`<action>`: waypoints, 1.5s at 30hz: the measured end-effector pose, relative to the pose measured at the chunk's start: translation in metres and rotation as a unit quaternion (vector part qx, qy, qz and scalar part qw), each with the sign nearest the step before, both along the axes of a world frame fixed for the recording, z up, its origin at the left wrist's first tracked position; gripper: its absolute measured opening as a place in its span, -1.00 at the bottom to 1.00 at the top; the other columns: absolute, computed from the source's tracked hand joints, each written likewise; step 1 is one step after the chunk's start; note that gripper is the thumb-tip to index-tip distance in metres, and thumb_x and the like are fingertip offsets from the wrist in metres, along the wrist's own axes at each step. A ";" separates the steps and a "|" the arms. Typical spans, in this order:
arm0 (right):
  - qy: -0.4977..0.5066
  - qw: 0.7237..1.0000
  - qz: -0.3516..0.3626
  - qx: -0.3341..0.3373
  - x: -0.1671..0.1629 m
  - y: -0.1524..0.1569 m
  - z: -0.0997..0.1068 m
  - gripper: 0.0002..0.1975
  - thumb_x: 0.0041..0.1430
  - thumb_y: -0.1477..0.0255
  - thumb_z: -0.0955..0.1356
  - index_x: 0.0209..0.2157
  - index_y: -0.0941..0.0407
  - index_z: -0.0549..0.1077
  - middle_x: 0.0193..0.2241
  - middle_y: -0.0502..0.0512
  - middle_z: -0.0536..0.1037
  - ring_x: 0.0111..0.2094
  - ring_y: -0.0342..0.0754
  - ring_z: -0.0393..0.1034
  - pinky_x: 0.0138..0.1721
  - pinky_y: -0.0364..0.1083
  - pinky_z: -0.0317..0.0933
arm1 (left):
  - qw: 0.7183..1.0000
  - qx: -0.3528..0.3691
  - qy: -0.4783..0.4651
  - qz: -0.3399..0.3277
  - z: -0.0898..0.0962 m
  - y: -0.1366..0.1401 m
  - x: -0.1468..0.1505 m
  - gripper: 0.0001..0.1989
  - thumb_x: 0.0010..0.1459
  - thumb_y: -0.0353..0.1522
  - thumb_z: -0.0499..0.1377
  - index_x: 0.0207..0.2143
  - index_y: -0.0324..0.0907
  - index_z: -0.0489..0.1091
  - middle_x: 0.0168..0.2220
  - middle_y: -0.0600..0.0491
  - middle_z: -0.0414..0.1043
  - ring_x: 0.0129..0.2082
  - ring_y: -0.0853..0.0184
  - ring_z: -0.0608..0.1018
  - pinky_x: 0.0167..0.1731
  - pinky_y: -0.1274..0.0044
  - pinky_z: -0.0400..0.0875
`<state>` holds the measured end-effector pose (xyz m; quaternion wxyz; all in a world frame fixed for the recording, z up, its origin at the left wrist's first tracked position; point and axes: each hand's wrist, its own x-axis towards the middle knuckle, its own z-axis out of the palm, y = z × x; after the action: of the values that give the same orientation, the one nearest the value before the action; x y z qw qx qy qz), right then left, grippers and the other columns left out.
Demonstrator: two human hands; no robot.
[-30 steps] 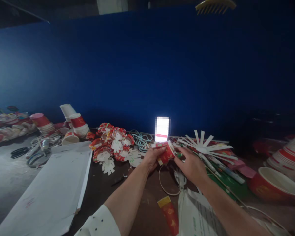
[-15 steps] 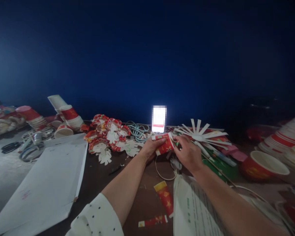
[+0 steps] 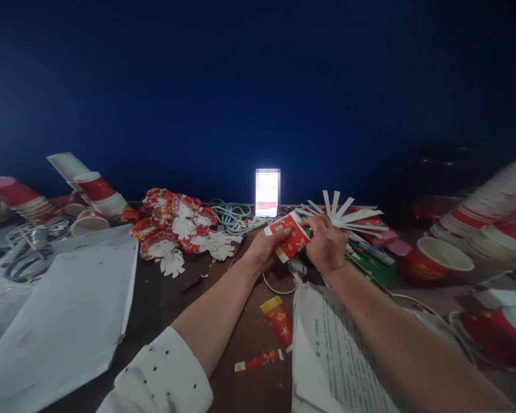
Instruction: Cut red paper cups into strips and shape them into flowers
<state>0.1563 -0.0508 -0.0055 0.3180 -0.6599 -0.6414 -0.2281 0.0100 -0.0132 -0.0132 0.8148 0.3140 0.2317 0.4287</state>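
Above the brown tabletop, a red paper cup [image 3: 293, 241] with yellow print and a white edge lies tilted between my hands. My left hand [image 3: 264, 248] is closed around its left side, thumb across the printed face. The fingers of my right hand [image 3: 325, 244] are curled in at the cup's right end and touch it; their tips are partly hidden. Just behind my right hand is a cut cup [image 3: 337, 221] with white strips spread like rays. Two red cut pieces lie nearer to me: a wider panel [image 3: 278, 322] and a narrow strip [image 3: 259, 361].
Red-and-white paper cut-outs [image 3: 176, 223] are heaped at the left, beside a coiled light-blue cord [image 3: 230, 215]. A lit phone [image 3: 267, 192] stands at the back. White sheets [image 3: 77, 310] lie left, a printed booklet [image 3: 327, 350] front right. Cup stacks [image 3: 490, 195] stand at both sides.
My right hand has curled from spread fingers to a closed grip at the cup's end. The cup has turned slightly. The whole view has shifted, so things appear further left and higher.
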 end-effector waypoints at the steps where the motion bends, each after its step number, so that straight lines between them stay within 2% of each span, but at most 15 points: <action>1: 0.009 1.000 -0.009 0.009 0.002 0.001 0.002 -0.82 0.23 0.45 0.27 -0.29 0.11 0.52 -0.26 0.17 0.59 -0.37 -0.01 0.43 -0.43 -0.09 0.04 | 1.000 -0.004 0.008 0.000 0.000 -0.001 0.000 -0.65 -0.22 -0.39 0.48 -0.34 -0.30 0.51 -0.44 -0.04 0.57 -0.43 0.28 0.60 -0.22 0.41 0.53; 4: 0.075 0.993 -0.067 0.058 0.013 0.006 0.009 -0.79 0.25 0.34 0.26 -0.37 0.10 0.48 -0.32 0.18 0.57 -0.35 0.00 0.41 -0.41 -0.09 0.07 | 0.999 -0.010 0.041 -0.008 -0.001 -0.002 0.000 -0.68 -0.27 -0.38 0.50 -0.51 -0.28 0.44 -0.54 0.01 0.51 -0.53 0.38 0.54 -0.37 0.51 0.49; 8: 0.232 0.968 -0.047 0.078 0.030 0.012 0.018 -0.77 0.22 0.22 0.30 -0.36 0.09 0.43 -0.35 0.16 0.55 -0.32 0.01 0.42 -0.24 -0.06 0.21 | 0.996 0.016 0.083 -0.007 -0.006 0.001 -0.004 -0.62 -0.33 -0.33 0.52 -0.54 -0.26 0.39 -0.54 0.03 0.50 -0.55 0.39 0.52 -0.45 0.54 0.44; 10: 0.371 0.927 -0.019 0.053 0.033 0.015 0.019 -0.71 0.17 0.12 0.33 -0.33 0.07 0.41 -0.38 0.13 0.54 -0.37 0.00 0.44 -0.26 -0.05 0.26 | 0.991 0.049 0.115 0.037 -0.010 0.006 -0.007 -0.63 -0.29 -0.28 0.49 -0.52 -0.24 0.39 -0.54 0.05 0.50 -0.57 0.39 0.50 -0.47 0.55 0.42; 12: 0.513 0.858 0.017 0.019 0.031 0.021 0.016 -0.63 0.12 0.03 0.36 -0.28 0.06 0.39 -0.42 0.09 0.53 -0.41 -0.01 0.46 -0.39 -0.07 0.27 | 0.977 0.096 0.156 0.109 -0.014 0.014 -0.011 -0.69 -0.16 -0.23 0.42 -0.44 -0.22 0.45 -0.54 0.09 0.48 -0.56 0.40 0.48 -0.48 0.56 0.38; 14: 0.618 0.785 0.053 0.012 0.027 0.026 0.011 -0.59 0.02 0.02 0.42 -0.27 0.04 0.36 -0.44 0.05 0.53 -0.41 -0.02 0.49 -0.52 -0.12 0.23 | 0.935 0.155 0.246 0.204 -0.018 0.023 -0.017 -0.80 -0.08 -0.30 0.34 -0.39 -0.20 0.48 -0.48 0.09 0.50 -0.48 0.37 0.50 -0.39 0.54 0.40; 16: 0.684 0.724 0.081 0.036 0.021 0.031 0.006 -0.57 -0.09 0.08 0.49 -0.32 0.05 0.36 -0.48 0.00 0.53 -0.41 -0.05 0.50 -0.59 -0.18 0.19 | 0.865 0.199 0.365 0.281 -0.020 0.030 -0.023 -0.88 -0.04 -0.38 0.28 -0.37 -0.18 0.50 -0.42 0.06 0.52 -0.37 0.32 0.52 -0.27 0.50 0.42; 19: 0.754 0.645 0.109 0.062 0.013 0.034 0.001 -0.65 -0.15 0.25 0.54 -0.41 0.09 0.38 -0.56 -0.07 0.51 -0.49 -0.13 0.49 -0.66 -0.26 0.17 | 0.774 0.226 0.486 0.338 -0.022 0.035 -0.028 -0.75 0.00 -0.45 0.23 -0.20 -0.19 0.49 -0.24 -0.03 0.53 -0.21 0.25 0.53 -0.08 0.40 0.41; 24: 0.839 0.526 0.140 0.012 0.004 0.029 0.006 -0.87 -0.03 0.55 0.48 -0.45 0.16 0.46 -0.56 -0.01 0.57 -0.51 -0.18 0.51 -0.65 -0.34 0.30 | 0.646 0.376 0.517 0.417 -0.025 0.030 -0.025 -0.61 0.04 -0.47 0.22 -0.02 -0.21 0.45 -0.01 -0.18 0.42 0.13 0.10 0.39 0.18 0.23 0.24; 26: 0.863 0.485 0.142 -0.011 -0.001 0.025 0.009 -0.91 0.05 0.62 0.44 -0.45 0.18 0.48 -0.54 0.03 0.59 -0.49 -0.19 0.53 -0.63 -0.36 0.32 | 0.656 0.425 0.490 0.386 -0.028 0.028 -0.022 -0.72 0.08 -0.47 0.20 -0.12 -0.20 0.50 -0.10 -0.14 0.45 0.03 0.13 0.46 0.12 0.26 0.32; 29: 0.886 0.438 0.144 -0.044 -0.011 0.020 0.011 -0.87 0.12 0.67 0.39 -0.46 0.20 0.49 -0.53 0.03 0.60 -0.49 -0.22 0.53 -0.63 -0.39 0.31 | 0.724 0.448 0.427 0.305 -0.032 0.026 -0.017 -0.84 0.14 -0.39 0.21 -0.21 -0.18 0.53 -0.24 -0.06 0.47 -0.27 0.29 0.51 -0.15 0.40 0.45; 32: 0.887 0.429 0.156 -0.071 -0.022 0.016 0.009 -0.88 0.10 0.67 0.42 -0.45 0.20 0.50 -0.53 0.01 0.60 -0.51 -0.23 0.51 -0.63 -0.39 0.31 | 0.799 0.407 0.358 0.262 -0.032 0.024 -0.012 -0.77 0.11 -0.27 0.28 -0.20 -0.18 0.55 -0.28 -0.02 0.51 -0.40 0.38 0.48 -0.31 0.50 0.44; 37: 0.872 0.446 0.173 -0.106 -0.033 0.014 -0.002 -0.85 -0.02 0.65 0.47 -0.43 0.15 0.49 -0.51 -0.06 0.59 -0.52 -0.24 0.49 -0.65 -0.37 0.28 | 0.919 0.242 0.264 0.165 -0.027 0.020 -0.006 -0.63 0.02 -0.11 0.31 -0.33 -0.27 0.54 -0.47 0.01 0.52 -0.52 0.37 0.49 -0.44 0.52 0.41; 41: 0.839 0.502 0.175 -0.119 -0.039 0.014 -0.012 -0.81 -0.10 0.55 0.52 -0.41 0.14 0.49 -0.56 -0.09 0.55 -0.58 -0.24 0.42 -0.68 -0.34 0.21 | 0.931 0.203 0.245 0.181 -0.029 0.022 -0.004 -0.64 -0.07 -0.12 0.37 -0.39 -0.25 0.53 -0.49 0.01 0.52 -0.47 0.34 0.52 -0.42 0.53 0.41; 45: 0.765 0.610 0.170 -0.114 -0.042 0.012 -0.016 -0.76 -0.07 0.33 0.53 -0.43 0.13 0.46 -0.60 -0.08 0.50 -0.63 -0.22 0.34 -0.67 -0.27 0.18 | 0.914 0.194 0.302 0.191 -0.031 0.024 -0.006 -0.67 -0.06 -0.12 0.35 -0.50 -0.23 0.50 -0.56 0.03 0.48 -0.51 0.35 0.49 -0.48 0.55 0.36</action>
<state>0.1142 -0.0387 -0.0211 0.6486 -0.5047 -0.2861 0.4927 0.0040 0.0113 -0.0443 0.5318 0.5303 0.4346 0.4971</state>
